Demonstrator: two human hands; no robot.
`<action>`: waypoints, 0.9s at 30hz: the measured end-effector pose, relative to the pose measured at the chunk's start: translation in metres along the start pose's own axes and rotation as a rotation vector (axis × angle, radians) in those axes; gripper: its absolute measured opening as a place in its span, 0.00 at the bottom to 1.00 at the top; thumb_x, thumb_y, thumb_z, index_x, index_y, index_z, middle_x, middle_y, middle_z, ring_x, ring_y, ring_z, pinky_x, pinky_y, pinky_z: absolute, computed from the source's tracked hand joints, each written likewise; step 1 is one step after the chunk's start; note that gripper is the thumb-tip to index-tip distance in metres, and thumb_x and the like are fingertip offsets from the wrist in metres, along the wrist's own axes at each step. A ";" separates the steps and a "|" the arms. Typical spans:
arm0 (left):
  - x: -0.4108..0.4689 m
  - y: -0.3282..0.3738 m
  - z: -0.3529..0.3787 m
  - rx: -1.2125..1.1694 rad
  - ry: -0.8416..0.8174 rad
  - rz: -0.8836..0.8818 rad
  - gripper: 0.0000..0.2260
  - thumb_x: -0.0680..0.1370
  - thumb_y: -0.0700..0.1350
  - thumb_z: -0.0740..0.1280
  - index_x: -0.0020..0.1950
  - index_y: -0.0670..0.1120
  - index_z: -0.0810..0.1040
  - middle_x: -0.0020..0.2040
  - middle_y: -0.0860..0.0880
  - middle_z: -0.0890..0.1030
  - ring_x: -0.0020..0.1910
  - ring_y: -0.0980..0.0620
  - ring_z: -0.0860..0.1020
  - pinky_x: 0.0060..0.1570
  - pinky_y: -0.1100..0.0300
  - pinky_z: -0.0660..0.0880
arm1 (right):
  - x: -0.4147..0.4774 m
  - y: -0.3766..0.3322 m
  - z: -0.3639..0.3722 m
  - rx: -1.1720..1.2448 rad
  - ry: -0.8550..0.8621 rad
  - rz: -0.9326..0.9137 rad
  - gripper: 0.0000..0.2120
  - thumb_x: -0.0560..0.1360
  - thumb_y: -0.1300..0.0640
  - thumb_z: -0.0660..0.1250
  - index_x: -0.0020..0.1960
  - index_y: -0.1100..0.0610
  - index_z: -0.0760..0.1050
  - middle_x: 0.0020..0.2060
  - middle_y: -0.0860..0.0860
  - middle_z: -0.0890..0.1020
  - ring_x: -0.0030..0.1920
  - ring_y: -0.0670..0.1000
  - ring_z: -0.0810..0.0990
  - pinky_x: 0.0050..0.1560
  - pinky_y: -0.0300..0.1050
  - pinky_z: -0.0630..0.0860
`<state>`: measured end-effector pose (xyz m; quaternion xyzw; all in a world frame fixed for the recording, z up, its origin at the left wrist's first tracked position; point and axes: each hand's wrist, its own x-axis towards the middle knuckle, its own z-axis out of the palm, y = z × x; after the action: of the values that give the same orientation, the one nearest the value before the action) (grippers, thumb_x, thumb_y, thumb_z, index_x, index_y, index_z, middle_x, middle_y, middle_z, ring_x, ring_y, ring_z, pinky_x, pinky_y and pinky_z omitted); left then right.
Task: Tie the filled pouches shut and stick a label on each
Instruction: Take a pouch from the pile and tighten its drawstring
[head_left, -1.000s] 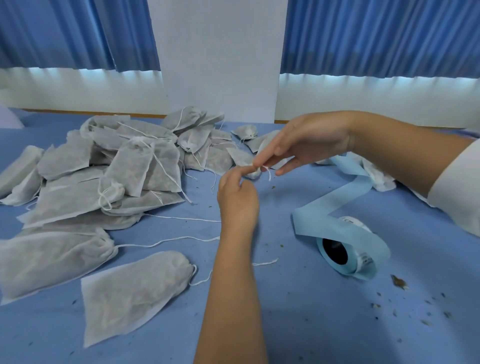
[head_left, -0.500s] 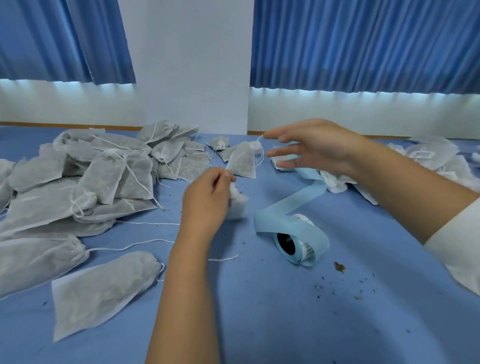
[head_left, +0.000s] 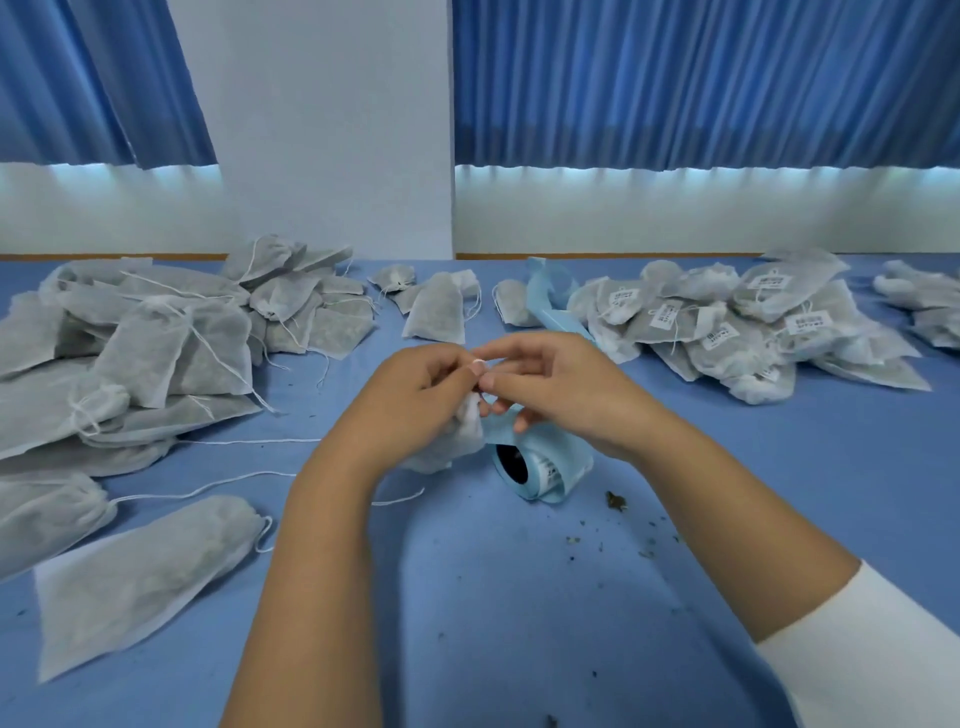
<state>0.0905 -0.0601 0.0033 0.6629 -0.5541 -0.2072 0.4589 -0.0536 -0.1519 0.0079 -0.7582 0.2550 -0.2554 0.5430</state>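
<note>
My left hand (head_left: 415, 395) grips the gathered neck of a small white pouch (head_left: 457, 441) that hangs below it over the blue table. My right hand (head_left: 550, 389) meets it from the right and pinches the pouch's drawstring at the fingertips. Just behind and under both hands stands a light-blue label roll (head_left: 540, 473), its backing strip trailing away toward the back. Unlabelled pouches (head_left: 156, 353) are piled at the left. Pouches with white labels (head_left: 727, 322) are heaped at the right.
Two filled pouches (head_left: 140, 577) lie near the front left with loose strings. A few single pouches (head_left: 436, 312) lie at the back centre. Dry crumbs (head_left: 615, 501) are scattered on the blue table (head_left: 519, 623) to the right of the roll. Wall and blue curtains stand behind.
My right hand came back from the far pouches to join my left hand at the pouch's neck. The camera view shifted right, bringing the labelled heap into sight.
</note>
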 end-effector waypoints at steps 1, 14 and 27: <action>0.000 0.001 -0.001 -0.048 0.001 -0.008 0.11 0.82 0.44 0.64 0.43 0.46 0.82 0.33 0.59 0.82 0.34 0.64 0.77 0.38 0.70 0.70 | -0.001 0.002 -0.002 0.015 0.031 -0.002 0.10 0.75 0.62 0.71 0.57 0.61 0.80 0.39 0.53 0.85 0.36 0.45 0.81 0.34 0.35 0.76; -0.008 0.020 -0.012 -0.767 -0.080 0.094 0.12 0.76 0.44 0.64 0.42 0.50 0.87 0.47 0.48 0.87 0.38 0.55 0.83 0.42 0.61 0.80 | -0.029 0.004 0.001 -0.103 0.426 -0.278 0.07 0.75 0.63 0.71 0.41 0.52 0.82 0.31 0.44 0.81 0.31 0.43 0.78 0.35 0.33 0.75; -0.014 0.022 -0.002 -0.099 -0.384 -0.027 0.06 0.75 0.52 0.71 0.45 0.53 0.86 0.48 0.54 0.86 0.52 0.62 0.82 0.53 0.64 0.69 | -0.044 0.001 -0.019 -0.602 0.297 -0.480 0.03 0.73 0.58 0.73 0.42 0.51 0.81 0.36 0.46 0.73 0.40 0.45 0.73 0.41 0.29 0.66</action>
<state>0.0762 -0.0457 0.0199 0.5952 -0.6116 -0.3630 0.3741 -0.0984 -0.1362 0.0077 -0.8759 0.2100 -0.3955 0.1794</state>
